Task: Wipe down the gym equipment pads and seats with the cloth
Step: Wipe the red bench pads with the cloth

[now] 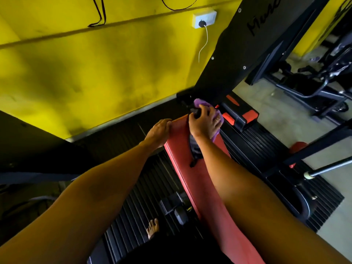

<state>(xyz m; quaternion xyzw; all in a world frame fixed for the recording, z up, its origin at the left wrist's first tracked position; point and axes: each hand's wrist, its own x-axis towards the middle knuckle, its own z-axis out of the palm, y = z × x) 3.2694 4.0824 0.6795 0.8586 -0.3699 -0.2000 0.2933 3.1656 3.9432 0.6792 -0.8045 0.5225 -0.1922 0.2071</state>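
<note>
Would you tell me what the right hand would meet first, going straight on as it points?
Likely the black machine frame just past the purple cloth that the right hand grips; depth is unclear.

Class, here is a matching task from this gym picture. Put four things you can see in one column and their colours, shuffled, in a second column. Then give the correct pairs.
Things:
1. cloth
2. bench pad
3. wall
4. wall socket

Colours:
A. white
B. red
C. purple
D. yellow

Pairs: 1-C, 2-B, 3-D, 4-A.
</note>
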